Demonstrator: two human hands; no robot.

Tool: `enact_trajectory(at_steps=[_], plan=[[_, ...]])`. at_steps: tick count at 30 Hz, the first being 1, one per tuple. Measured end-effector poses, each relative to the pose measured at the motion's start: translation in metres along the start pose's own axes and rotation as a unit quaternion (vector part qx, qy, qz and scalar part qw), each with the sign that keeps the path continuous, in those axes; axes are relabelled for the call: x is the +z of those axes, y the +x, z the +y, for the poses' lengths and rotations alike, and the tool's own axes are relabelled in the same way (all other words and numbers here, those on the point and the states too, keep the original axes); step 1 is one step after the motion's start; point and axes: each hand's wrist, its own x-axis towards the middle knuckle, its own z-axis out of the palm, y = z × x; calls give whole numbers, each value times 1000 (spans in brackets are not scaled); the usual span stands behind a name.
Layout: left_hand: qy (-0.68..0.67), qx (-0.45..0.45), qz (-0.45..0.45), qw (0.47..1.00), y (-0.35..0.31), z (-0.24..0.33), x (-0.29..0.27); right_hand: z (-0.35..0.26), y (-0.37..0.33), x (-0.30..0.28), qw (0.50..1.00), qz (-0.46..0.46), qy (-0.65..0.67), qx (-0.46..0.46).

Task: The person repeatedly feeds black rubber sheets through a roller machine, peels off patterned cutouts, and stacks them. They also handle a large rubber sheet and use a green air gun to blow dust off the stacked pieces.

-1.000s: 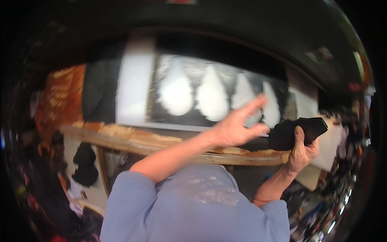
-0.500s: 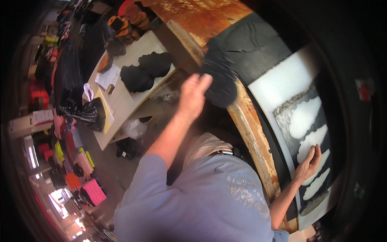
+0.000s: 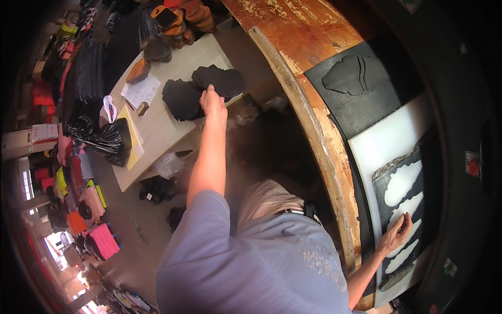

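Note:
My left hand (image 3: 213,102) reaches across to the side table, its fingers closed on the edge of a black cut-out piece (image 3: 222,81) on a pile there. A second pile of black pieces (image 3: 180,99) lies against it on the left. At the right, my right hand (image 3: 397,236) rests over a black sheet with shaped holes (image 3: 384,193), fingers loosely bent and nothing visible in them. White board (image 3: 389,123) shows through those holes. Beyond the board lies a black rubbery sheet (image 3: 334,99) with a loose cut shape on it.
The light side table (image 3: 157,118) also carries papers (image 3: 140,91), a black plastic bag (image 3: 107,138) and brown shaped blocks (image 3: 170,23). A worn wooden bench edge (image 3: 314,131) runs between the table and the board. A red button (image 3: 473,167) sits far right. Colourful material stacks line the left.
My left hand has swung left from the bench edge to the pile, carrying the black piece. My right hand stays over the holed sheet. The view has shifted slightly.

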Motion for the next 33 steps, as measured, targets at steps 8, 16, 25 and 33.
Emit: enact_trajectory(at_steps=[8, 16, 25, 33], plan=[[199, 283, -205, 916, -203, 5, 19, -14, 1, 5, 997, 69, 26, 22], [218, 383, -836, 327, -491, -90, 59, -2, -1, -109, 980, 187, -65, -26], [211, 503, -828, 129, -565, -182, 44, 123, -56, -221, 929, 106, -307, 177], [172, 480, -835, 207, -564, -170, 40, 109, -51, -238, 952, 94, -183, 228]])
